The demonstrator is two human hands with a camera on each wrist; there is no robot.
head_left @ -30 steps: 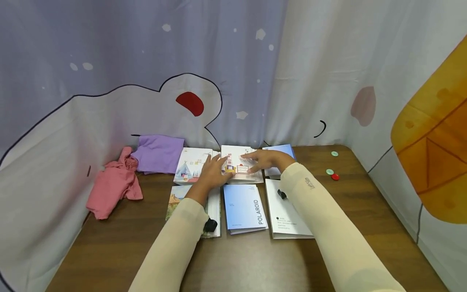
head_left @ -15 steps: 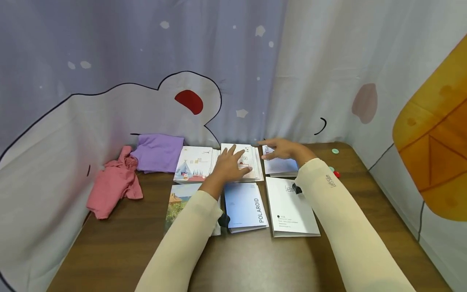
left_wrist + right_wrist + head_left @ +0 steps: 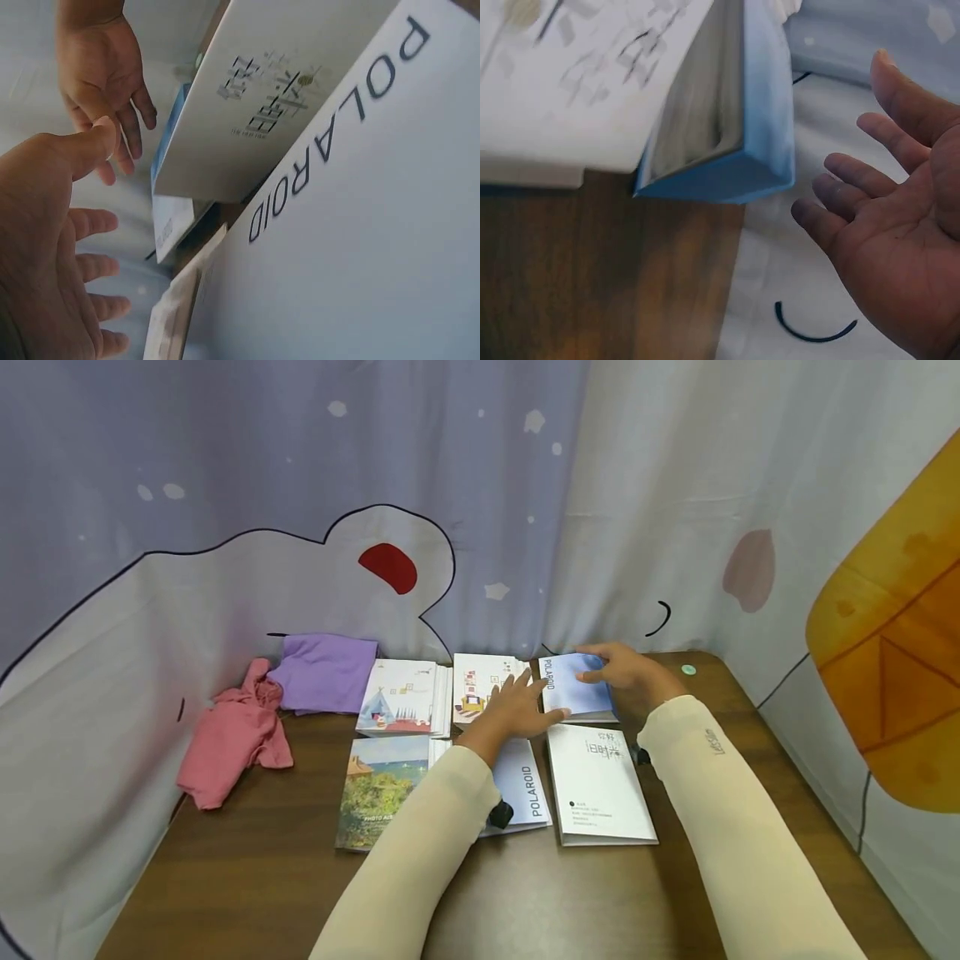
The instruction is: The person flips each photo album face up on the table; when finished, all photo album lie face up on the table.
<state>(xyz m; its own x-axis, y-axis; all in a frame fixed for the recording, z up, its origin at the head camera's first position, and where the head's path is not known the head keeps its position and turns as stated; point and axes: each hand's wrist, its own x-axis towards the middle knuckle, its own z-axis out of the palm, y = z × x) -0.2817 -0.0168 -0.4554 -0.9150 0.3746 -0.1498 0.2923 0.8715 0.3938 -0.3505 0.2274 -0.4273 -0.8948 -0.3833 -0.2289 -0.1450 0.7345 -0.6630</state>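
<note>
My right hand [image 3: 628, 672] is over the right side of the back-right blue Polaroid album [image 3: 562, 697], its fingers extended. The right wrist view shows that hand [image 3: 900, 195] apart from the blue album [image 3: 769, 112], holding nothing. My left hand [image 3: 517, 706] spreads its fingers between the white illustrated album [image 3: 474, 681] and the blue one, above the front Polaroid album [image 3: 528, 785], which the arm partly covers. Nothing is in the left hand [image 3: 52, 240] in the left wrist view. A white album with dark lettering [image 3: 600, 793] lies front right.
Left of the hands lie a tent-picture album [image 3: 397, 693] and a landscape photo album [image 3: 382, 785]. Beyond them are a purple cloth [image 3: 330, 677] and a crumpled pink cloth [image 3: 236, 739]. A green button [image 3: 688, 669] lies at the back right of the wooden table [image 3: 225, 877].
Both hands have moved right: the left from the tent-picture album past the middle one, the right from the middle album to the blue one. The red button is now hidden by the right arm.
</note>
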